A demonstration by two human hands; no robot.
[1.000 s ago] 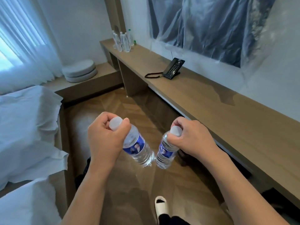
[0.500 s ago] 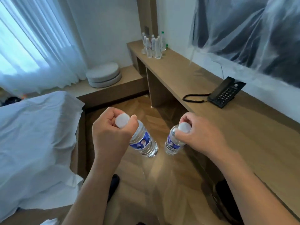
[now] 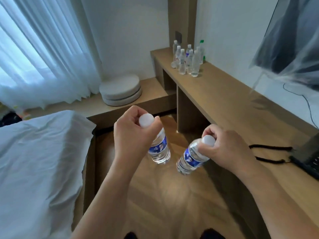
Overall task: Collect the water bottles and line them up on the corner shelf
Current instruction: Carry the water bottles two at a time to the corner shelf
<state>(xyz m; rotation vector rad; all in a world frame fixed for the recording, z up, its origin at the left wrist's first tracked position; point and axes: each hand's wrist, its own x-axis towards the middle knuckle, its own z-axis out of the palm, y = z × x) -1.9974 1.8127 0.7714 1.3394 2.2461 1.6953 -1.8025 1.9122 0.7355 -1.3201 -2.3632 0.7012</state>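
The two bottles nearest are clear, glossy plastic with matt white caps and shiny blue labels, as are the standing bottles far off on the shelf, a smooth, matt wood-look surface (possibly laminate). The floor is wood with a soft sheen, the bedding at left crumpled white cloth, the curtain sheer fabric, and thin glossy plastic film hangs at far right.
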